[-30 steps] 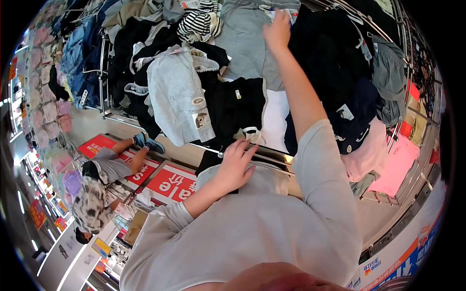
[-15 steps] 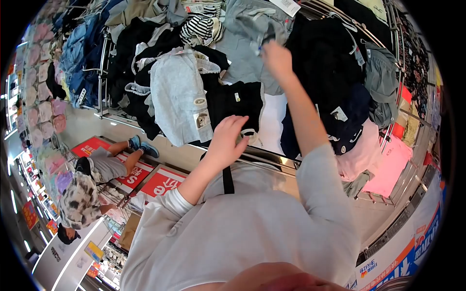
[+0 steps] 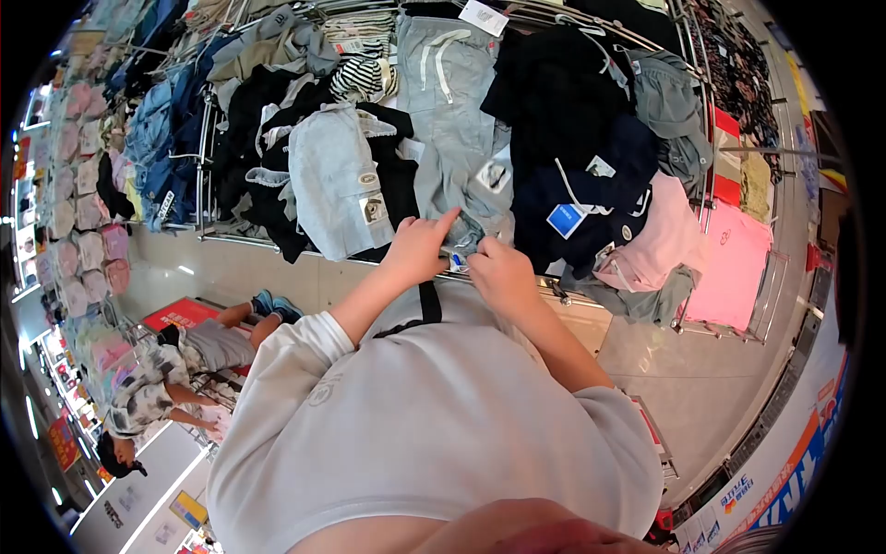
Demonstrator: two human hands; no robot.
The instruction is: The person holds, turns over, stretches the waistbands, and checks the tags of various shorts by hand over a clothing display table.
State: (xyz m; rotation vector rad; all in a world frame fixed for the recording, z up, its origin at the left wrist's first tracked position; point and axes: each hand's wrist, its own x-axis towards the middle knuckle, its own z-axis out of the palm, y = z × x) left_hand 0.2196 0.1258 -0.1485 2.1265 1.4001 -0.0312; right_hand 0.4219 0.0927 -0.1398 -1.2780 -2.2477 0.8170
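Observation:
Grey trousers with white drawstrings lie lengthwise on the clothes pile, their lower part drawn to the rack's front edge. My left hand is at the near end of them, index finger pointing out, fingers partly hidden. Opposite it, my right hand has its fingers closed on the gathered grey cloth. A small blue and white label shows between both hands. Light grey shorts lie to the left; black clothing and a navy garment with a blue tag lie to the right.
Metal rack rails run round the pile. A pink garment hangs at the right, and denim at the left. Beyond a red sign on the floor, another person is at the lower left.
My right hand has come down from the far side, bringing the end of the grey trousers over the black garment to the front edge. The view has shifted, and both hands are now close together.

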